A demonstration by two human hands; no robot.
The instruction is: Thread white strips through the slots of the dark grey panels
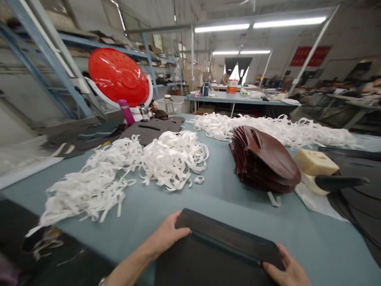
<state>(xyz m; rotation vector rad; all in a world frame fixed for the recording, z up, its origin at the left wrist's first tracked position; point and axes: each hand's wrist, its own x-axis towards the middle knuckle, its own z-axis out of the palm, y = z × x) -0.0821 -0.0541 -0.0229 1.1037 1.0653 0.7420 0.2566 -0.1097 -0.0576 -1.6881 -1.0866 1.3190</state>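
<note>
Head view. Landmark: brown stack [264, 157] of smooth, leather-like pieces, slotted on top, set on a blue-grey table [214, 190]; short white tab [274, 198] protruding from beneath its near edge. In front of the brown stack and slightly to its left: one black panel [217, 258], with a long band [230, 236] along its far edge; near portion out of view; contact with the table impossible to tell. Left hand [170, 234], in front and well to the left of the brown stack: gripping the black panel at its far left corner, thumb laid on top. Right hand [285, 267], directly in front of the brown stack: gripping the same panel at its right end, thumb likewise on top. Left of the brown stack: rounded heap [175, 159] of tangled white strips, adjoining a looser heap [95, 182] farther left. Behind the brown stack: long heap [285, 129] of similar strips. Just right of the brown stack: pale yellow block [317, 161], black handle-like piece [342, 182], white sheet [323, 203], then dark flat pieces [361, 198]. Far left, behind the brown stack: grey slotted piece [163, 124], purple bottle [126, 112], large red plastic object [119, 75]. Well behind the brown stack: orange-and-white box [232, 86].
</note>
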